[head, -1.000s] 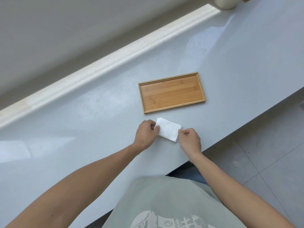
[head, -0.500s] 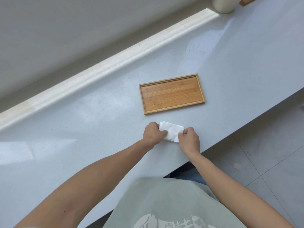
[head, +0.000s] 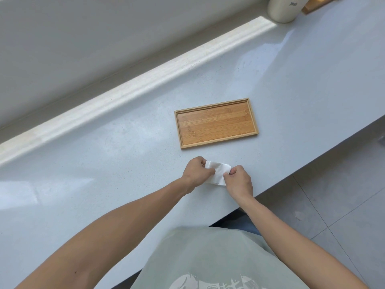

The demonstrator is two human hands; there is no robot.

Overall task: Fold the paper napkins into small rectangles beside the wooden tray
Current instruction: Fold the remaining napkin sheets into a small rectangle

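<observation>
A white paper napkin [head: 218, 173] lies partly folded on the pale grey counter, just in front of the wooden tray [head: 216, 125]. My left hand [head: 195, 171] pinches its left end and my right hand [head: 238, 180] pinches its right end. The two hands are close together, with the paper bunched and lifted between them. The tray is a flat bamboo rectangle with a low rim and holds nothing. Parts of the napkin are hidden under my fingers.
The counter's front edge [head: 312, 163] runs diagonally close to my right hand, with tiled floor beyond. A white cup [head: 283, 9] and a wooden object [head: 316, 4] stand at the far right corner. A raised ledge [head: 125, 94] borders the back.
My hands have come closer together, and the napkin between them has gone from a flat wide rectangle to a narrower, bunched fold.
</observation>
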